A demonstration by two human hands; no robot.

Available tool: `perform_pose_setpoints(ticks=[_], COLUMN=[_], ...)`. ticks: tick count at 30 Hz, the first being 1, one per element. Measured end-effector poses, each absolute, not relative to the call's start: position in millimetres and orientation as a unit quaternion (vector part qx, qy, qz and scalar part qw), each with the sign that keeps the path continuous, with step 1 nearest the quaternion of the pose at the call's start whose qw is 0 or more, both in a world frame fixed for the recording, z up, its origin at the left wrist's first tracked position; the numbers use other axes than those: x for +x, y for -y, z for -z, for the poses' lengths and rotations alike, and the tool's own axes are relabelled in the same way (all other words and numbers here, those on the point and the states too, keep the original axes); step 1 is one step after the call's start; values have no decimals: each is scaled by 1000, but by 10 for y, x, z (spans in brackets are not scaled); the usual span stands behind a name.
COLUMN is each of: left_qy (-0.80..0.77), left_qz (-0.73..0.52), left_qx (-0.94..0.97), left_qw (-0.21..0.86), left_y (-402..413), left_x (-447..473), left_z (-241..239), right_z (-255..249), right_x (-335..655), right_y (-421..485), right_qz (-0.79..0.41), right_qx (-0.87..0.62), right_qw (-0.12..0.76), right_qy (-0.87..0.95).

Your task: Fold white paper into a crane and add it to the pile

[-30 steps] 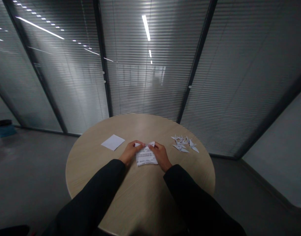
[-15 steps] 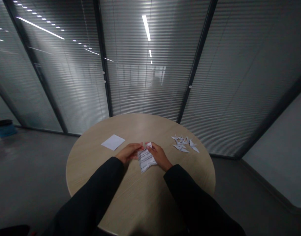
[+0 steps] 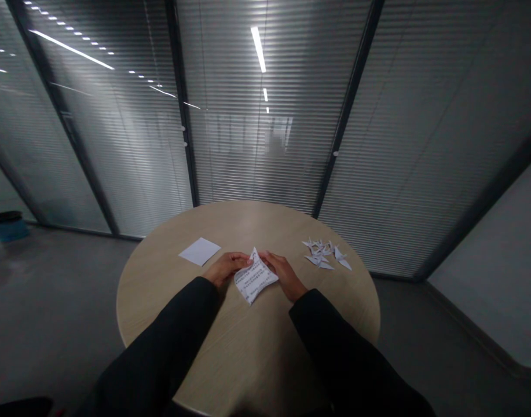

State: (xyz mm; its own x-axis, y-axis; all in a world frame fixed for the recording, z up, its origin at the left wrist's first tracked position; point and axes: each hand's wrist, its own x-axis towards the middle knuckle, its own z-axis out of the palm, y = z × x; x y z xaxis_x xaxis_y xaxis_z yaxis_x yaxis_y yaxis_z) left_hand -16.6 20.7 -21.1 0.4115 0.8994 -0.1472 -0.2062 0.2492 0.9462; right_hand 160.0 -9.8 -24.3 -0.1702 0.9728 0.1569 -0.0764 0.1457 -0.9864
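A sheet of printed paper (image 3: 255, 280), bent into a curved, pointed shape, is held between my two hands above the round wooden table. My left hand (image 3: 227, 267) grips its left side, thumb on top and fingers behind. On the other side my right hand (image 3: 284, 272) has hold of the upper right edge; its fingertips are partly hidden behind the paper. Rows of dark print face up toward me, and one corner points away at the top.
Left of my hands lies a white paper sheet or stack (image 3: 200, 251). Several folded paper cranes (image 3: 321, 253) are grouped at the right of the round table (image 3: 252, 217). Beyond its far edge stands a glass partition with blinds (image 3: 256, 168). A blue bin (image 3: 8, 227) is on the floor far left.
The paper has opened out: its top corner, earlier pinched between both hands, now stands up as a point and more print shows. My hands have moved slightly apart.
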Motion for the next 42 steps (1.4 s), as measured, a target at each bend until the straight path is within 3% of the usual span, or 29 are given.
perform_pose_setpoints(ticks=[28, 42], left_qy=[-388, -382], left_qz=[-421, -464], left_qx=[669, 632], left_qw=[474, 489], left_y=[-162, -148], left_x=[-92, -45], left_z=[123, 115], right_z=[214, 245], right_x=[1616, 1584], right_y=[114, 124], right_qz=[-473, -446], right_qx=[-447, -438], right_qw=[513, 479], right_qy=[560, 616])
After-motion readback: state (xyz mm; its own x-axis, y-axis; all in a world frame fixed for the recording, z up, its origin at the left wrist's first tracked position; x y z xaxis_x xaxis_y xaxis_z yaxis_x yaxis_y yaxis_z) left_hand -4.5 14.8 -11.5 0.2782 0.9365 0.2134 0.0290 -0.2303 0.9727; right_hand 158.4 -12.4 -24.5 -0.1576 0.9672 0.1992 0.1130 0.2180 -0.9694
